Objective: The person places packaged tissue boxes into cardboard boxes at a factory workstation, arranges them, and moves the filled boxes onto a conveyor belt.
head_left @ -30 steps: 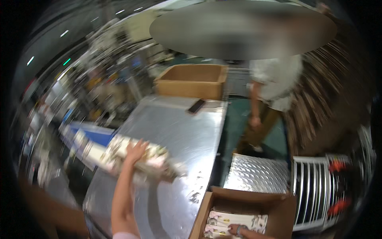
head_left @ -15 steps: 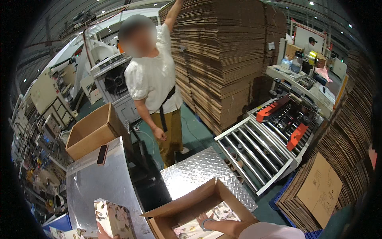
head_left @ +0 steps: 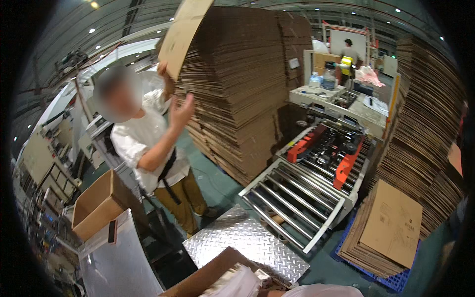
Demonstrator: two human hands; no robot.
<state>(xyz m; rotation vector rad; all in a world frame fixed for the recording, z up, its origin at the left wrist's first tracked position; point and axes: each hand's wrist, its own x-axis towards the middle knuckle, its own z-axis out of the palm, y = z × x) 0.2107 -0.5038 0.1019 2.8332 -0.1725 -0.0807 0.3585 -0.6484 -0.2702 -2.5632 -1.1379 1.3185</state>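
An open cardboard box [head_left: 210, 271] stands at the bottom edge, partly cut off. A pale sleeve-like fabric [head_left: 237, 282] covers much of its opening, and part of a white printed packet [head_left: 264, 279] shows beside it. My pale right sleeve [head_left: 321, 291] comes in at the lower edge, just right of the box. Neither of my hands shows; the fabric and the frame's edge hide whatever they hold or touch.
A diamond-plate metal platform [head_left: 242, 242] lies beyond the box, with a roller conveyor [head_left: 292, 208] to its right. A metal table [head_left: 118, 257] bears a phone [head_left: 113, 231]. Flattened cartons [head_left: 391, 222] lie on a blue pallet. A co-worker [head_left: 148, 148] stands beside tall cardboard stacks [head_left: 242, 89].
My view has shifted. My left hand, on a floral printed packet before, and my right hand, inside the box, are out of sight. The co-worker has lowered the raised arm; a cardboard sheet shows beside them.
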